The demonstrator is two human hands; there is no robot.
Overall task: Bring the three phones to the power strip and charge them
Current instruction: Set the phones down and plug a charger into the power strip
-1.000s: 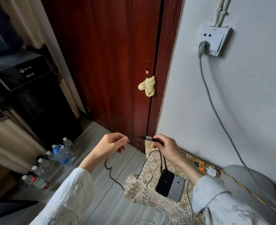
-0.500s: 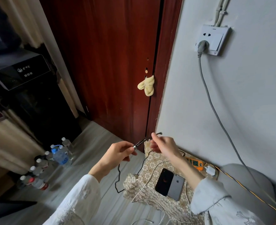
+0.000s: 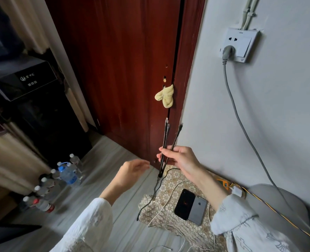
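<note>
My right hand [image 3: 179,159] pinches a black braided multi-head charging cable [image 3: 165,140], its plug ends sticking up in front of the door. My left hand [image 3: 132,170] hovers just to the left, fingers apart, holding nothing. A black phone [image 3: 184,203] and a grey phone [image 3: 197,210] lie side by side, backs up, on a patterned cloth [image 3: 168,202]. An orange power strip [image 3: 223,183] sits by the wall, mostly hidden behind my right forearm, with a white charger plug [image 3: 236,191] beside it. A third phone is not in view.
A white cable [image 3: 167,199] loops over the cloth. A grey cord [image 3: 241,124] runs from the wall socket [image 3: 238,45] down. Several water bottles [image 3: 66,174] stand on the floor at the left beside a black water dispenser [image 3: 25,80]. A red-brown door [image 3: 123,70] is ahead.
My left hand let go of the black cable and drew back open. My right hand raised the cable's plug ends upright in front of the door.
</note>
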